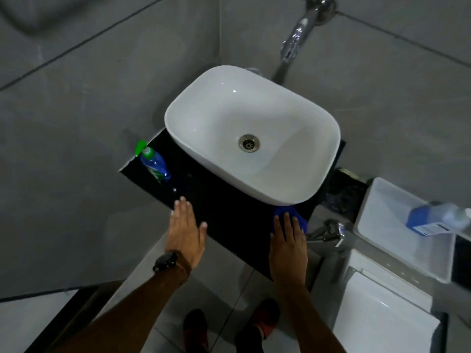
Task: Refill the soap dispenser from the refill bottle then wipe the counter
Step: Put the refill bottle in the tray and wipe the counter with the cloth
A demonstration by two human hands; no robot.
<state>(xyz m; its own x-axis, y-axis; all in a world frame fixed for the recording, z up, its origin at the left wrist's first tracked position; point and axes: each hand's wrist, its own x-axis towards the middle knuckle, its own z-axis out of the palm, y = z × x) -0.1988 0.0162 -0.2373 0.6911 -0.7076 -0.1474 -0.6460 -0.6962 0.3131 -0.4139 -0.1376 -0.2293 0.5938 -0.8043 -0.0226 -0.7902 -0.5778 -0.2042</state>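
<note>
The soap dispenser, a clear bottle of blue liquid with a green pump, stands at the far left corner of the black counter. My right hand lies flat on a blue cloth pressed on the counter's right front, just below the basin. My left hand rests flat, fingers spread, on the counter's left front edge and holds nothing. The refill bottle, with blue liquid and a white label, lies on its side on the white tank at the right.
A white basin fills most of the counter, with a chrome tap on the grey tiled wall above. A chrome fitting juts out right of the counter. A white toilet tank and lid stand at right. My feet are on the floor below.
</note>
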